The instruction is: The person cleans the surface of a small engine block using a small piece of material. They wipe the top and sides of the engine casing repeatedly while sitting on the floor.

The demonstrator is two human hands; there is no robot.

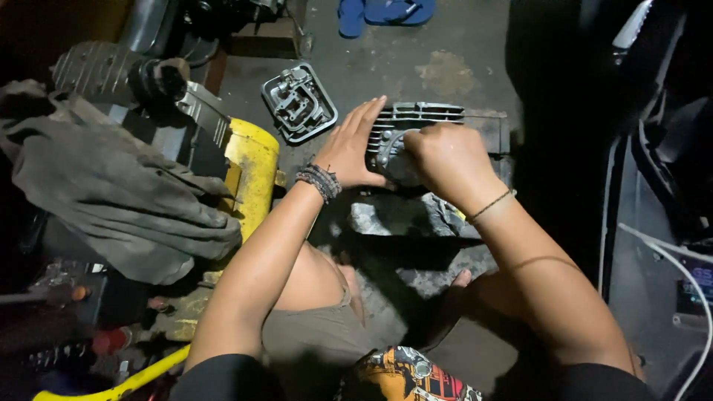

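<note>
Both hands meet at a finned metal engine cylinder (416,134) that sits just above the centre of the frame on a concrete floor (453,67). On the left side of the part, the left hand (353,145) lies flat with fingers stretched and together, palm pressed against the fins, a dark beaded bracelet (319,182) on its wrist. At the round bore face of the cylinder, the right hand (442,156) is curled into a closed fist; whether it grips a small tool or only the metal cannot be told, since the fingers hide whatever is under them. A thin cord bracelet (490,206) circles that wrist. Below the cylinder lies a crumpled grey rag (416,215). Just to the upper left of the left hand rests a separate grey cast metal cover (298,102), apart from the cylinder. Farther left stands a yellow metal body (252,167) with a large grey cloth (111,189) draped beside it. Blue sandals (386,11) lie at the top edge of the frame.
</note>
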